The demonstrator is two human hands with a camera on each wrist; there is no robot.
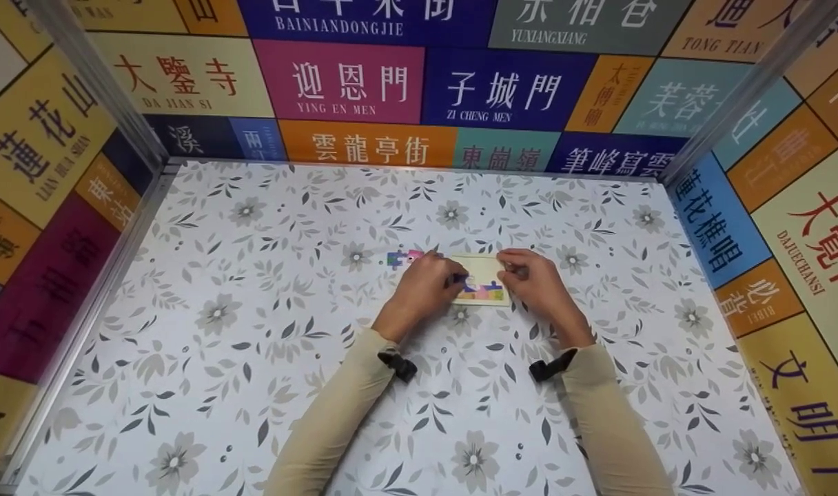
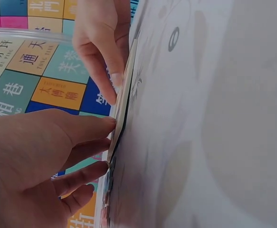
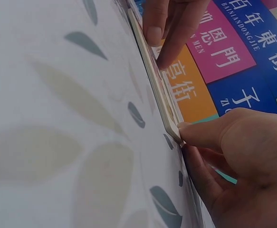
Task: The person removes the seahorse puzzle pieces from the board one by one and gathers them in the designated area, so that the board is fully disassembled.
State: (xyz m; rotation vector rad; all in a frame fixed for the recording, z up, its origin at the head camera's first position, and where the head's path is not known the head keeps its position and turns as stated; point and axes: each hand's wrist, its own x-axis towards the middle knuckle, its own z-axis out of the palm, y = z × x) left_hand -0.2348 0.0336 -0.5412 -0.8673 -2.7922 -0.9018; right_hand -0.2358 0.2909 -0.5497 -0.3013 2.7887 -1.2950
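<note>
A small pale jigsaw board [image 1: 484, 264] lies on the patterned tabletop between both hands. Colourful interlocking pieces [image 1: 489, 292] fill part of its near side. My left hand [image 1: 422, 282] grips the board's left end with thumb and fingers, covering that end in the head view. In the left wrist view its thumb [image 2: 93, 127] touches the board while the outer fingers stay loosely bent. At the right end, my right hand [image 1: 535, 279] pinches the board's corner between thumb and fingers; its thumb [image 3: 202, 133] lies on the edge in the right wrist view.
Loose jigsaw pieces [image 1: 400, 258] lie just beyond the left hand, partly covered by it. The table [image 1: 219, 386] has a white cover with grey flowers and leaves. Colourful panels with Chinese lettering [image 1: 350, 83] stand along the back and both sides, with metal posts at the corners.
</note>
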